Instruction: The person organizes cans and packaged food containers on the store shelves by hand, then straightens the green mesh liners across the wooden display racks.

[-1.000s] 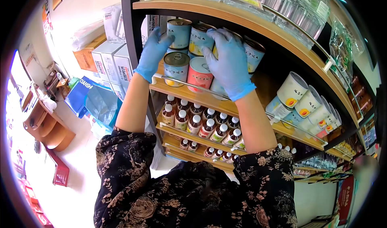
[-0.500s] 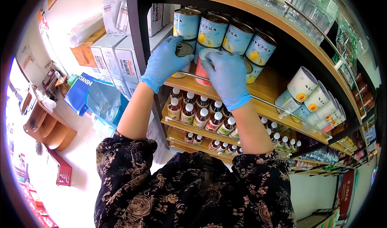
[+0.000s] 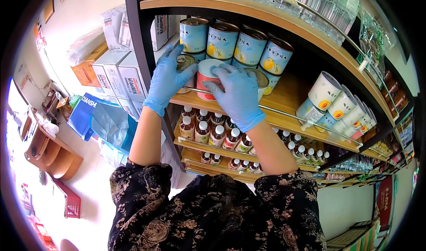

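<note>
A red can with a white lid (image 3: 207, 65) stands at the front of the shelf, behind the metal rail. My right hand (image 3: 237, 93), in a blue glove, has its fingers over the lid's right edge and its thumb against the red side. My left hand (image 3: 165, 80), gloved too, is cupped at the left of a can with a bare metal top (image 3: 185, 61). Its fingers are spread and its thumb crosses that can's front. Light-blue cans with yellow fruit pictures (image 3: 222, 41) are stacked behind. Another metal-topped can (image 3: 261, 78) is partly hidden by my right hand.
A thin metal rail (image 3: 284, 113) runs along the shelf's front edge. White fruit cans (image 3: 325, 91) stand farther right. Bottles with white caps (image 3: 217, 135) fill the shelf below. A dark upright post (image 3: 141, 42) and grey cartons (image 3: 110, 69) are at the left, near a blue bin (image 3: 113, 122).
The view has shifted, so the shelf sits lower and farther left. My left fingers have spread and drawn back from the metal-topped can. More of the red can shows beside my right hand.
</note>
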Motion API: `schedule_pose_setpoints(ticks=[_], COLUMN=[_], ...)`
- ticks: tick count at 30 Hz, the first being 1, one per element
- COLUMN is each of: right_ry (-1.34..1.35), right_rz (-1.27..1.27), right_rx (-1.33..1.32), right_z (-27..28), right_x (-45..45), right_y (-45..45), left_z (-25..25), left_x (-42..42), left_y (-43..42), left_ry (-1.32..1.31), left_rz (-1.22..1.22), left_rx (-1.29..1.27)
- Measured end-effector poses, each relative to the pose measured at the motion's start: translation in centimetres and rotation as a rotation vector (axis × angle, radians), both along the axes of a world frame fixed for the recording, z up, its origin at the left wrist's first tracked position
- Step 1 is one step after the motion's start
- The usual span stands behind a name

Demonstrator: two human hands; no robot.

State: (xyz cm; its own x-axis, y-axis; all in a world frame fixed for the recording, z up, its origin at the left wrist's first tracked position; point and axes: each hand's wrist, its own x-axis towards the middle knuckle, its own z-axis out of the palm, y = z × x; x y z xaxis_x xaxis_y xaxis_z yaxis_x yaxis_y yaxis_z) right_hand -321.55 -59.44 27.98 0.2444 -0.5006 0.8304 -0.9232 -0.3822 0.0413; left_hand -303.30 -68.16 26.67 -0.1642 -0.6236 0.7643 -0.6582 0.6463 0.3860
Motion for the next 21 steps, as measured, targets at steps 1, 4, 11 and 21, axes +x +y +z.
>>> schedule_pose_setpoints(ticks=[1, 4, 11, 21], right_ry=[-0.043, -0.06, 0.078, -0.051], right_rz=[0.03, 0.03, -0.253, 0.062], right_rx=[0.041, -0.033, -0.043, 0.005], right_z=[0.1, 2.1, 6.1, 5.5], right_x=[-0.5, -1.6, -1.0, -0.3], right_y=[-0.3, -1.1, -6.2, -6.5], left_z=[0.7, 2.4, 4.5, 4.7], left_x=[-0.1, -0.4, -2.3, -3.0], left_y=[0.4, -0.1, -9.1, -6.6], left_ry=[0.1, 0.285, 0.381, 0.419], left_rz=[-0.089, -0.157, -0.222, -0.179], left_rx=[0.04, 0.066, 0.225, 0.088])
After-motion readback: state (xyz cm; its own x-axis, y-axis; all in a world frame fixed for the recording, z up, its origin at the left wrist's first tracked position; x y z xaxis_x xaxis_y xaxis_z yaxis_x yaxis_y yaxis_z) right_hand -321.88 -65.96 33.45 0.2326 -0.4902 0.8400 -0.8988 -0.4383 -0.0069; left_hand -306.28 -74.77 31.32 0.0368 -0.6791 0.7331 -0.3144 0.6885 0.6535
